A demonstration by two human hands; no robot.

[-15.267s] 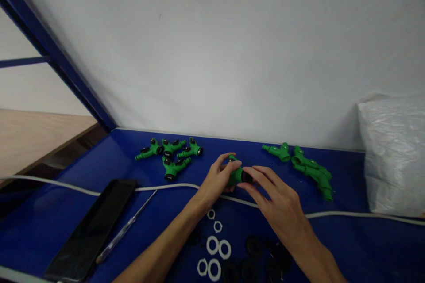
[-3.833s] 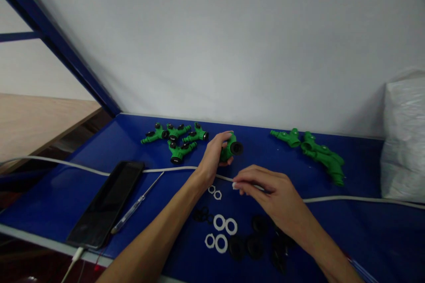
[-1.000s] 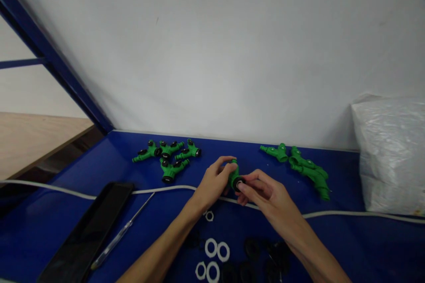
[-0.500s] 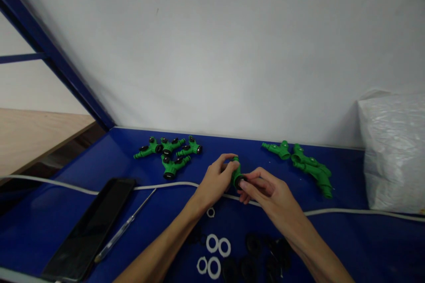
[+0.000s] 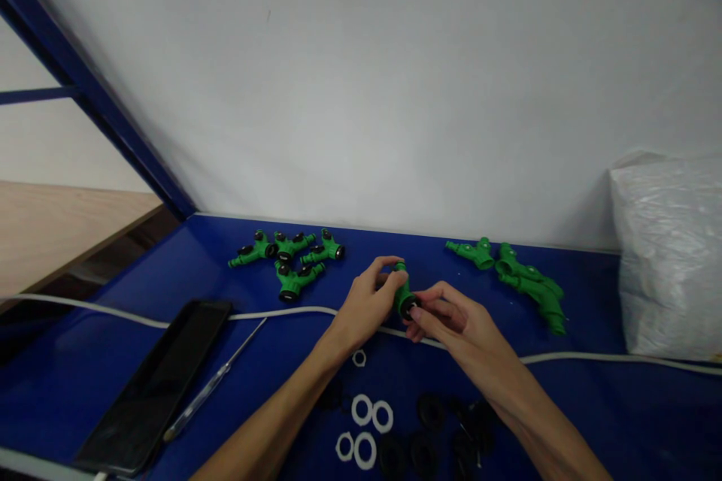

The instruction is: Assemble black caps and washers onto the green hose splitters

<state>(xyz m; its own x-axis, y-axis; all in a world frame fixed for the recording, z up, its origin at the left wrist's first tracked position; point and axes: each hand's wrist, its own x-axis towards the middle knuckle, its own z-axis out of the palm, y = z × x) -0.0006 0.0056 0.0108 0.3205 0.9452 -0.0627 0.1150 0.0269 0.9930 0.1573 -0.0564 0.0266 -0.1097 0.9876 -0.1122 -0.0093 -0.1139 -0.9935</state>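
A green plastic Y-shaped hose connector (image 5: pixel 404 294) is raised over the middle of the blue table. My left hand (image 5: pixel 369 297) is closed round its upper part. At its lower end, where a black ring shows, the fingers of my right hand (image 5: pixel 443 316) pinch together and touch the opening; they partly cover it. Below my hands lie several white rings (image 5: pixel 361 409) and, to their right, several black rings (image 5: pixel 432 412) with other small dark parts. A small white ring (image 5: pixel 359 358) sits closer to my left wrist.
Several green connectors with black fittings (image 5: pixel 290 282) are grouped at the back left. Plain green connectors (image 5: pixel 530 282) lie at the back right beside a plastic bag (image 5: pixel 671 255). A white cable (image 5: pixel 592 357) crosses the table. A phone (image 5: pixel 158 387) and screwdriver (image 5: pixel 211 383) lie left.
Hardly anything differs. My right fingertips have shifted slightly at the connector's lower end, where a pale spot now shows; the view has moved a little.
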